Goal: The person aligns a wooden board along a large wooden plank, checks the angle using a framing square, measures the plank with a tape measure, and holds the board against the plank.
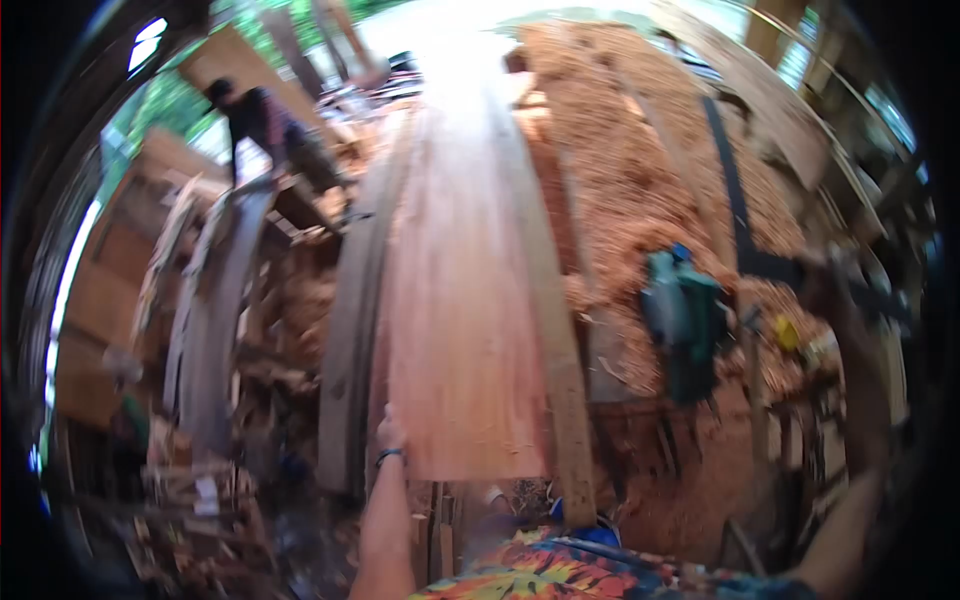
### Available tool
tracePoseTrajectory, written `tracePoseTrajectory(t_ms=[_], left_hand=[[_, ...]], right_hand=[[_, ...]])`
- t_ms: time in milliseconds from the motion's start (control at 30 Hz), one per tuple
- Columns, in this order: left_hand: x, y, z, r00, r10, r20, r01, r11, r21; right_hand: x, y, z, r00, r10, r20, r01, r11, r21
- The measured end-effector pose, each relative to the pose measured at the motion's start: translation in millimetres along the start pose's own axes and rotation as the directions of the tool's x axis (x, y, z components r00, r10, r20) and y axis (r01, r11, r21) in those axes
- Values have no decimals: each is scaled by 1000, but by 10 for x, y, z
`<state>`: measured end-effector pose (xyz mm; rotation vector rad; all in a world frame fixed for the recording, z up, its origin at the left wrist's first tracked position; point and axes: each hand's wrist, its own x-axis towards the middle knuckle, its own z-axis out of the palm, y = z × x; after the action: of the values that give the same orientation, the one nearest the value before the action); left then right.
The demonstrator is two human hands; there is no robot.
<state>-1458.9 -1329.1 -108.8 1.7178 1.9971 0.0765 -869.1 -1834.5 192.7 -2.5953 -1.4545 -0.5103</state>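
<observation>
A wide, pale reddish wooden board (pixel 465 330) stretches away in front of me. At its near left edge is my left hand (pixel 392 432), with a dark band on the wrist; its fingers look closed on the edge, though blurred. Off to the right, my right hand (pixel 832 288) is wrapped round a dark L-shaped carpenter's square (pixel 738 215), raised over the shavings. The hand is dim and smeared, so single fingers do not show. Left of the square's corner sits a green power planer (pixel 685 320) among the shavings.
Wood shavings (pixel 640 150) heap over the right side. Long timbers (pixel 555 370) flank the board, and more planks (pixel 222 310) stand at left. A co-worker (pixel 262 125) bends over wood at the back left. A yellow object (pixel 787 332) lies right of the planer.
</observation>
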Motion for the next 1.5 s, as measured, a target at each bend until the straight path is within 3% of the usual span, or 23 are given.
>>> tracePoseTrajectory(t_ms=[33,67,100,133,167,233,333,433,467,500,533,567,600,633,667,900,967,1133,1233,1300,1333,1467,1500], left_hand=[[108,-99,22,999,-25,24,25,1000,0],[561,-533,231,882,471,-5,-449,843,296],[898,-920,524,883,468,38,-467,866,178],[928,-898,522,915,402,-14,-391,897,208],[548,-567,251,933,360,24,-360,931,50],[523,-471,258,986,164,-15,-164,986,2],[488,-442,255,992,115,-57,-117,993,-24],[455,-436,231,993,91,-70,-93,996,-13],[346,-342,187,995,94,28,-87,975,-206],[190,-202,141,989,104,103,-54,913,-405],[117,-158,126,990,96,103,-61,952,-301],[127,-174,118,994,60,92,-41,980,-197],[187,-195,98,997,13,79,-6,996,-92],[253,-173,135,991,-126,42,125,991,40],[162,-112,85,991,-119,55,115,991,65],[-8,26,46,993,-111,-32,114,988,109],[-89,96,10,995,-98,-32,101,989,107],[-76,57,29,996,-72,-55,79,989,126],[-88,61,42,994,-91,-67,98,988,118],[-119,102,9,993,-105,-48,109,989,100],[-124,110,3,993,-111,-37,114,989,91],[-135,112,6,992,-99,-77,106,990,95],[-126,113,18,991,-97,-87,105,990,92]], right_hand=[[26,363,269,1000,-24,-18,24,1000,14],[93,572,305,999,-44,19,44,999,-13],[149,778,373,997,-22,75,28,997,-67],[202,959,422,991,-1,131,17,992,-122],[244,995,462,980,117,158,-103,991,-91],[358,1020,487,974,176,143,-160,980,-117],[519,1137,591,906,309,289,-270,948,-167],[492,1439,1137,958,254,134,-248,967,-66],[429,1633,1368,888,395,238,-414,910,33],[437,1659,1471,924,328,194,-333,943,-10],[441,1648,1539,954,259,149,-253,966,-62],[412,2035,1976,954,194,228,-191,981,-34],[440,2032,2043,952,203,228,-201,979,-33],[445,1940,2050,948,235,217,-229,972,-50],[502,1803,2022,940,264,217,-257,965,-60],[866,1637,2239,890,332,311,-327,942,-72],[912,1963,2583,936,264,235,-261,964,-41],[1124,1904,2565,858,396,328,-380,918,-114],[1177,1947,2642,864,366,346,-419,903,91],[1112,2698,3343,907,216,362,-282,949,140],[1139,2694,3354,920,140,367,-213,963,167],[992,2322,3168,792,455,407,-523,849,69],[992,2185,3047,849,409,334,-457,886,78]])
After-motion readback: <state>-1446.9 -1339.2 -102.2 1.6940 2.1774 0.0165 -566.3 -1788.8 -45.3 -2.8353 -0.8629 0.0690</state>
